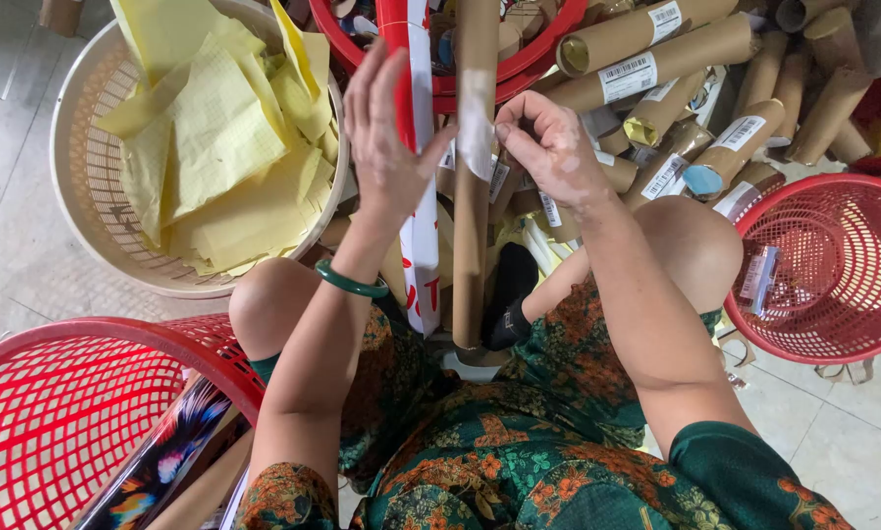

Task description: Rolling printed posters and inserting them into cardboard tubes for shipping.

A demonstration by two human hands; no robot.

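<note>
A pale tiled floor (13, 245) carries several baskets around a seated person in a green flowered dress. Between the knees stands a long brown cardboard tube (474, 196), upright, with a whitish torn patch of label near its upper part; its lower end rests down by the lap. The right hand (550, 149) is at this patch, the fingers (515, 132) pinched together on the label. The left hand (389, 137), with a green bangle on the wrist, is spread flat against a red and white roll (419, 177) just beside the tube. On the left, a cream round plastic basket (87, 177) holds yellow paper sheets (219, 137). More brown tubes (656, 59) lie heaped behind, near a red mesh basket (853, 265).
</note>
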